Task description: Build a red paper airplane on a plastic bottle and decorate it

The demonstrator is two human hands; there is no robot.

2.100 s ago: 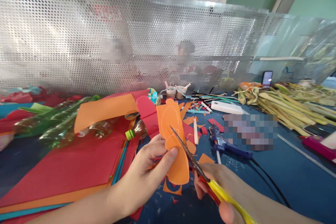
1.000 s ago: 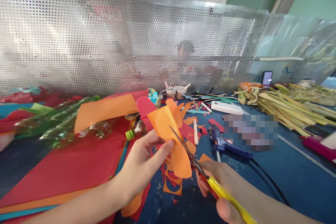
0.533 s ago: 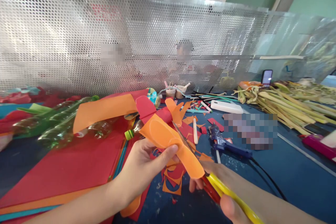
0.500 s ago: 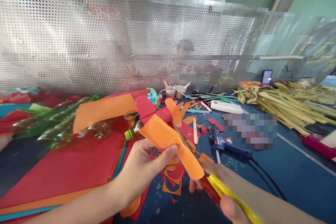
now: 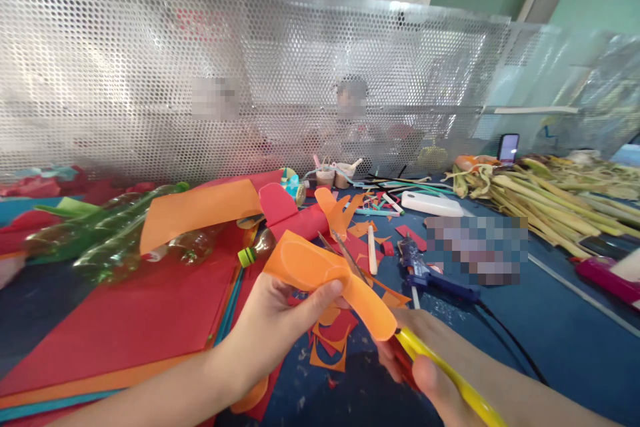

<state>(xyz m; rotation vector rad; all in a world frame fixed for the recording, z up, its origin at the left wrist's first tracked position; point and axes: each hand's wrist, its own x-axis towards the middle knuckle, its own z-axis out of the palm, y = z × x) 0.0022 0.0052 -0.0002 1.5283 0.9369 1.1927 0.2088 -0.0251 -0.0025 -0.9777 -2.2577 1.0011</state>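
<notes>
Head view, the only one: left hand (image 5: 287, 317) pinches an orange piece (image 5: 300, 259) at its narrow middle, thumb on top, fingers under it. The piece is in the air above the surface (image 5: 565, 360), tilted, with a pale outline on its far left end; its near right end overlaps the scissors (image 5: 450, 377). Right hand (image 5: 423, 340) has its grip wrapped on the yellow and red handles. Blades are parted, tips up beside the orange piece's far edge (part of the blades is hidden behind it, so can't tell exact contact).

Under and around the hands: red and orange scraps (image 5: 336, 331), a white stick (image 5: 372, 250) and, to the right, a blue glue gun (image 5: 440, 280) with its cord. Red sheets (image 5: 135, 320) are stacked at left, green bottles (image 5: 117, 237) behind them. Far back: cups (image 5: 345, 178), a white block (image 5: 432, 204), dry stalks (image 5: 540, 207) at right, a phone (image 5: 509, 149) upright. Mesh screen (image 5: 300, 47) beyond, two blurred people behind it.
</notes>
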